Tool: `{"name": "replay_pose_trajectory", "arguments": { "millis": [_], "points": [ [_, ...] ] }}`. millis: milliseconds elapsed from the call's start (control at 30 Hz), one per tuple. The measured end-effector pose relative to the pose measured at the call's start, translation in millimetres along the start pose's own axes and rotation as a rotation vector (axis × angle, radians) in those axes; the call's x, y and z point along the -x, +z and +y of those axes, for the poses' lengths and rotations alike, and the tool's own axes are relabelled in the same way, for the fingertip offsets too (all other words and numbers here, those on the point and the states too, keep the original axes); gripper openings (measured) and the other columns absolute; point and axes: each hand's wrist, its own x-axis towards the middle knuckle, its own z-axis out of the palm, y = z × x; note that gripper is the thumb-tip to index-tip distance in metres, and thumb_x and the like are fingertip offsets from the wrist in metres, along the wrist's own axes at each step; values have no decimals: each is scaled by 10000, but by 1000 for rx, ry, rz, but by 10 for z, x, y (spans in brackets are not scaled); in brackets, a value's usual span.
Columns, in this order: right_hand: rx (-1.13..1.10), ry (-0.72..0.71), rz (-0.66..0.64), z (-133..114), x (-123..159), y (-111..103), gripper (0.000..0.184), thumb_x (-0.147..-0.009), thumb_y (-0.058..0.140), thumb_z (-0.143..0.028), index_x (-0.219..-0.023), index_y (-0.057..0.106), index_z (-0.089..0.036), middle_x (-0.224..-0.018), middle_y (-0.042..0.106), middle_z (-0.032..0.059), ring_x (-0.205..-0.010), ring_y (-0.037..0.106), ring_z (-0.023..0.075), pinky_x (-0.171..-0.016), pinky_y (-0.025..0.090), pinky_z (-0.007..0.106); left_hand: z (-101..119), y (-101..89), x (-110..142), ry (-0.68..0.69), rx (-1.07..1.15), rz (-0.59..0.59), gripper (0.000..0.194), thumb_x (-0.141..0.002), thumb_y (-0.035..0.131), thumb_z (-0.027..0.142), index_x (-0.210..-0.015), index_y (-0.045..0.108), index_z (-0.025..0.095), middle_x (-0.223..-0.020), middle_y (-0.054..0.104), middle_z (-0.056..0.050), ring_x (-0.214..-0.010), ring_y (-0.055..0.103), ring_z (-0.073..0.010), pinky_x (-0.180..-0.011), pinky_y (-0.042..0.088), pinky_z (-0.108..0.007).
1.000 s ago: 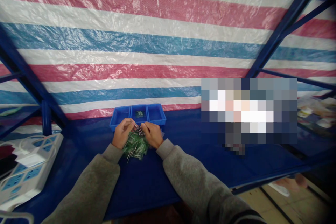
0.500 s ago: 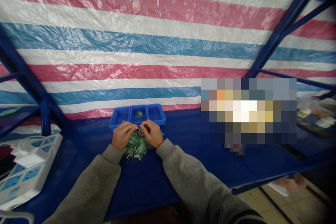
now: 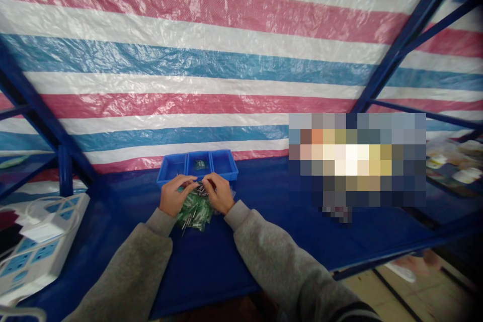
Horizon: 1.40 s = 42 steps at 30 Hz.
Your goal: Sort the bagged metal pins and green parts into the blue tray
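Note:
My left hand (image 3: pixel 174 195) and my right hand (image 3: pixel 219 193) meet above a pile of small green-tinted clear plastic packets (image 3: pixel 198 214) mixed with thin metal pieces. Thumb and fingers of each hand are pinched close together. Whatever sits between the fingertips is too small to make out. Just behind the hands stands a blue tray (image 3: pixel 224 162) with three compartments. Its middle compartment holds a small clear packet (image 3: pixel 200 164). The hands hide part of the tray's front and the pile's back edge.
White power strips (image 3: pixel 56 261) with cables lie at the left of the blue table (image 3: pixel 211 266). A pixelated patch covers the right side of the table. Striped plastic sheeting (image 3: pixel 226 60) hangs behind, between blue metal posts (image 3: pixel 400 55).
Both hands stay over the pile. The left fingertips have shifted slightly away from the right ones, leaving a small gap. Tray and packets look unmoved.

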Motion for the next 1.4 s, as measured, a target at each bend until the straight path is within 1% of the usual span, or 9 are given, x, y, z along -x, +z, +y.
{"name": "replay_pose_trajectory", "arguments": {
  "millis": [200,433,600,733,867,967,1100,1233,1400],
  "points": [
    [48,11,-19,44,1,21,306,-938,378,-332,-726,538,-181,-672,549,8,-644,511,126,-644,368,229,-32,20,17,54,-15,10,162,-831,553,296,-797,673,192,-792,674,-38,-772,605,-163,-782,450,-286],
    [95,27,-82,60,17,43,391,-945,365,-368,-633,514,-187,-604,542,-1,-589,500,115,-623,357,226,-7,7,37,25,-136,-22,264,-858,497,313,-650,599,187,-607,569,-14,-604,533,-134,-649,413,-252],
    [95,26,-58,44,9,11,373,-949,354,-352,-672,540,-184,-640,562,15,-620,510,124,-642,360,236,-17,3,37,26,-207,99,223,-853,509,328,-742,635,181,-677,621,-29,-625,552,-140,-666,424,-260],
    [106,30,-50,34,3,-3,382,-951,337,-350,-673,538,-183,-635,556,17,-616,507,127,-643,361,239,-52,-6,33,64,-251,174,180,-837,546,324,-831,666,189,-783,678,-58,-719,596,-175,-738,448,-298],
    [115,22,-47,35,5,-2,384,-950,341,-350,-665,536,-183,-629,551,14,-614,505,124,-648,362,238,-188,-59,4,82,-235,254,148,-825,569,290,-875,677,202,-860,697,-69,-840,618,-207,-818,449,-339],
    [121,24,-43,42,5,3,385,-950,341,-347,-666,541,-182,-633,557,16,-613,504,124,-647,361,239,-343,-110,-31,92,-290,309,138,-821,571,271,-877,677,202,-869,697,-72,-850,618,-206,-852,441,-354],
    [129,29,-40,61,6,15,383,-945,352,-343,-655,544,-182,-625,554,15,-604,503,125,-635,355,242,-464,-131,-61,92,-373,286,163,-834,539,278,-872,683,211,-864,696,-69,-848,609,-205,-842,437,-347],
    [128,39,-25,79,9,18,381,-940,366,-342,-643,540,-180,-613,546,13,-593,501,124,-625,347,243,-468,-119,-64,97,-392,216,199,-847,505,264,-914,687,218,-884,695,-64,-853,597,-202,-857,420,-343],
    [121,42,-16,88,11,23,375,-945,360,-333,-653,538,-179,-632,567,16,-598,512,118,-629,350,234,-513,-108,-62,85,-444,197,243,-864,473,274,-981,681,227,-930,683,-73,-912,574,-219,-858,403,-352]
  ]
}}
